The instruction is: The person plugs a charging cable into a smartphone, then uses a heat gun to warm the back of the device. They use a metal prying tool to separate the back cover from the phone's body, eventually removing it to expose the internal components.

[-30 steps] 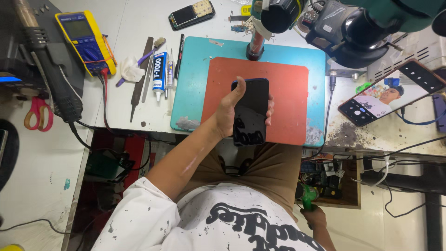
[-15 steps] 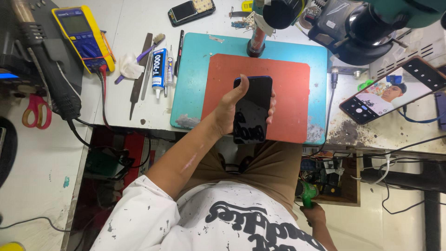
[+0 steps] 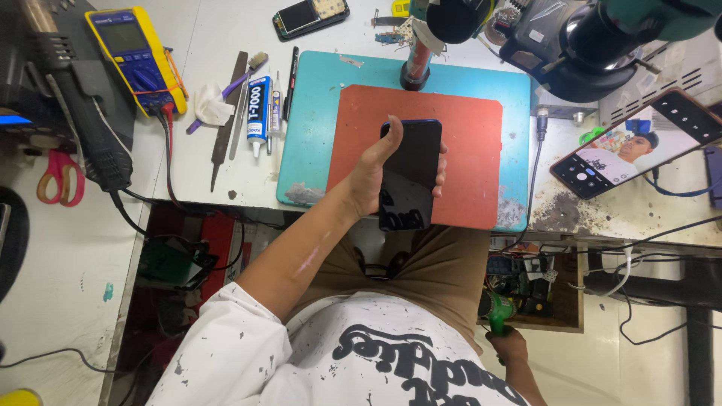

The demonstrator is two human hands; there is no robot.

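Change: hardly any since half a second ago; the dark phone [image 3: 410, 174] sits in the same left-hand hold over the red mat [image 3: 466, 143], and the view has only drifted slightly.
Left hand [image 3: 370, 174]: grip closed around the phone, thumb on its left edge, fingertips [image 3: 440, 162] wrapping the right edge, screen up.
Right hand [image 3: 511, 346]: low, below the red mat and beside the lap, closed on a small green thing [image 3: 498, 310] whose kind I cannot tell.
Phone place: held above the red mat's lower middle, its bottom end reaching past the desk [image 3: 226, 173] edge.
Handling: judged a thin, stiff, light slab with glossy glass, likely slippery and breakable; best taken by the two long edges, as now.
Surface: red mat lies on a teal mat [image 3: 316, 120] on a white, worn desk.
Around the red mat: glue tube [image 3: 258, 105] and file [image 3: 224, 113] to its left, yellow multimeter [image 3: 135, 56] further left, a lit second phone [image 3: 639, 143] to its right, microscope [image 3: 594, 37] above right.
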